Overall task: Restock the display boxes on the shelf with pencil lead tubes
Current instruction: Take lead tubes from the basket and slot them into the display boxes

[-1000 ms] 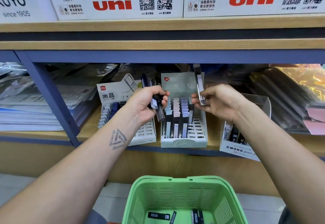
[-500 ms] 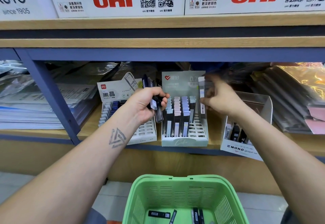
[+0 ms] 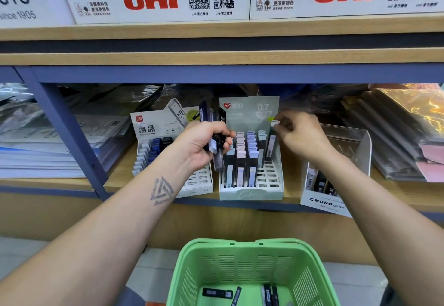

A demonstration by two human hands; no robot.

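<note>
Head view: right hand (image 3: 300, 137) pinches tube (image 3: 271, 142) in "0.7" box (image 3: 249, 192).

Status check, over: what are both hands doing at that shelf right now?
Left hand grips spare dark lead tubes. Right hand pinches one tube, seating it in the pale green display box. Nothing blocking.

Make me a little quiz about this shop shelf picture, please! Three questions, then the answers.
1. True or false: the green basket is empty.
2. Which hand pinches a tube into the mint display box?
A) left
B) right
3. What does the left hand hold?

Key:
1. False; a few tubes lie inside.
2. B, the right hand.
3. A bunch of lead tubes.
</note>
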